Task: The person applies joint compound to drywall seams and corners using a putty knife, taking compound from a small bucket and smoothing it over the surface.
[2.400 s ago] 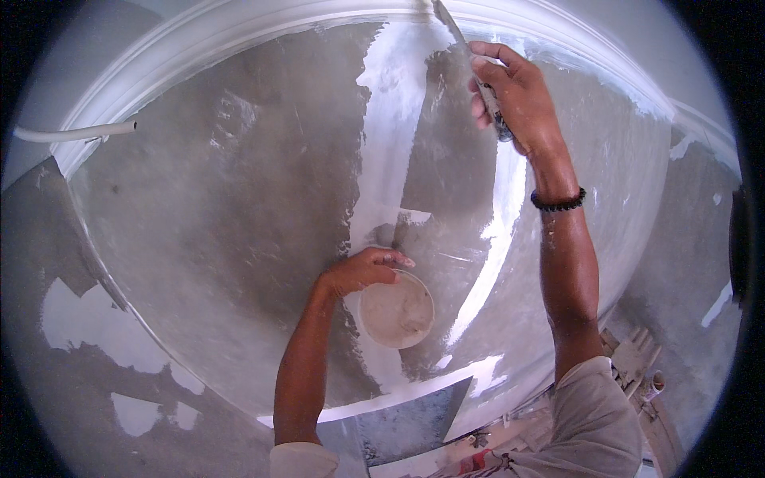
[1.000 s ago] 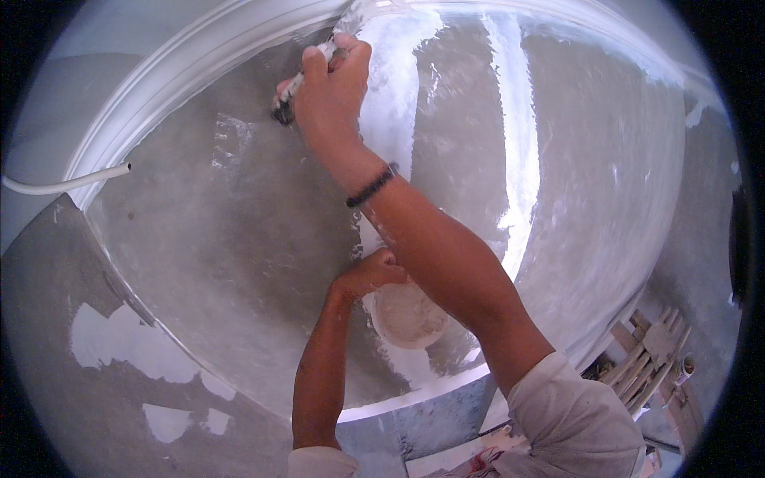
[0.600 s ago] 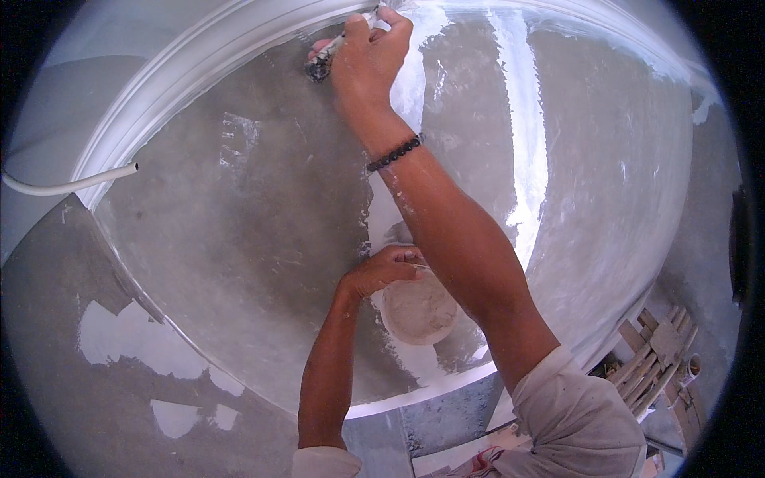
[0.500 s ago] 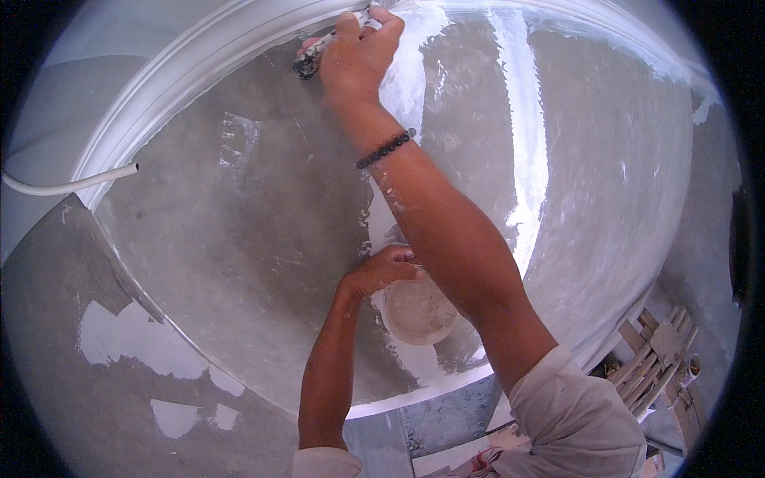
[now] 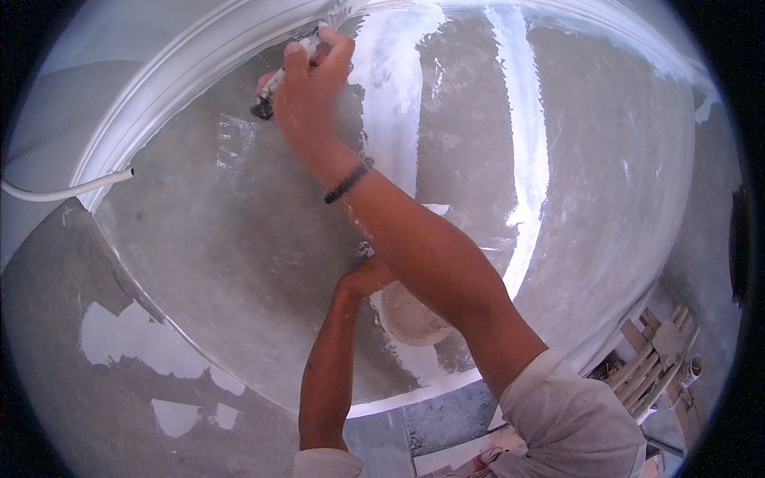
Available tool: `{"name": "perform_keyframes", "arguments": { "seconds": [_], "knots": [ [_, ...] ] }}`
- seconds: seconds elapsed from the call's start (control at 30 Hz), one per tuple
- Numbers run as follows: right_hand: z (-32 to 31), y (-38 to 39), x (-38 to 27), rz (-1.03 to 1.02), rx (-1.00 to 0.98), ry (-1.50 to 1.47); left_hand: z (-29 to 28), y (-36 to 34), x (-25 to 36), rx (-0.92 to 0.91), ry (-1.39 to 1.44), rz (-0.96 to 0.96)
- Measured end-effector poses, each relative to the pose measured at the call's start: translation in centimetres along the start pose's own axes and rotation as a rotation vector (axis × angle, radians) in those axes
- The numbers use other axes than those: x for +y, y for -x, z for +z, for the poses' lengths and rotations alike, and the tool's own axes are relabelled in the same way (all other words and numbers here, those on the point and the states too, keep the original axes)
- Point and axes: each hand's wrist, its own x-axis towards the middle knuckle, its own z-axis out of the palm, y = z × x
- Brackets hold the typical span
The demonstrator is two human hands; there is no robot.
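While the right hand [image 5: 307,95] reaches high, its grip is closed tight on a putty knife [image 5: 275,84] pressed to the grey ceiling [image 5: 239,263], right beside the white moulding [image 5: 167,88]. It looks like the putty-spreading step. Lower down, the left hand [image 5: 368,279] has its grip curled around a small bowl [image 5: 410,319] of white putty. The next stroke would need a flat, steady pull. Bare grey ceiling lies open below the knife; the moulding edge hems it in above.
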Motion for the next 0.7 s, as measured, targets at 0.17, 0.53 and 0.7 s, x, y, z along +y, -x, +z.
{"name": "perform_keyframes", "arguments": {
  "seconds": [0.17,0.53,0.7],
  "knots": [
    [-2.4,-1.5,-0.3,0.008,-0.046,-0.031,0.8,0.8,2.2,-0.004,0.029,-0.009],
    [-2.0,-3.0,-3.8,0.131,0.044,0.001,1.0,1.5,4.2,0.01,0.058,-0.125],
    [-2.2,-3.3,-5.0,0.172,0.002,-0.08,1.2,2.0,4.9,-0.023,0.118,-0.105]
  ]
}}
